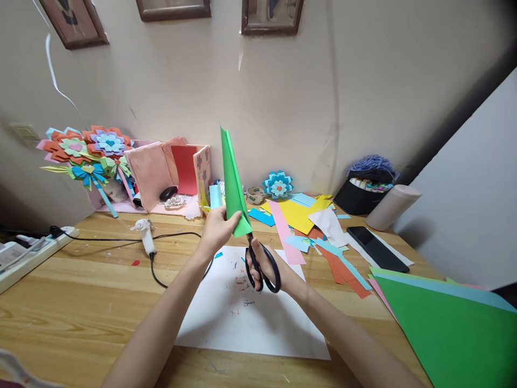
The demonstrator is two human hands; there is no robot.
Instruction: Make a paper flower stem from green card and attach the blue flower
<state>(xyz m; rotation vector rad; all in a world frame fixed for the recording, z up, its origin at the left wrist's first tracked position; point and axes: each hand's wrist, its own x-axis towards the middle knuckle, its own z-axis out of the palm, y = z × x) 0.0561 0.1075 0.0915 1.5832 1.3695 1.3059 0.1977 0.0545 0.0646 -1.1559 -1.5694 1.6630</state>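
Note:
A folded sheet of green paper (233,183) stands upright in my left hand (218,229), pinched near its lower end between thumb and fingers. My right hand (264,264) has its thumb and fingers through the black handles of a pair of scissors (276,272). The scissor blades point up at the bottom of the green paper and are mostly hidden behind it, so whether they cut into it I cannot tell. Below both hands lies a white sheet of paper (250,328) with small coloured marks.
Paper scraps, a yellow sheet (297,215) and a pink strip (285,231) lie at the back right, near a phone (377,249). A stack of coloured paper (440,323) is at the right. Left are a glue gun (145,234) with its cord, a power strip (36,258) and paper flowers (109,143).

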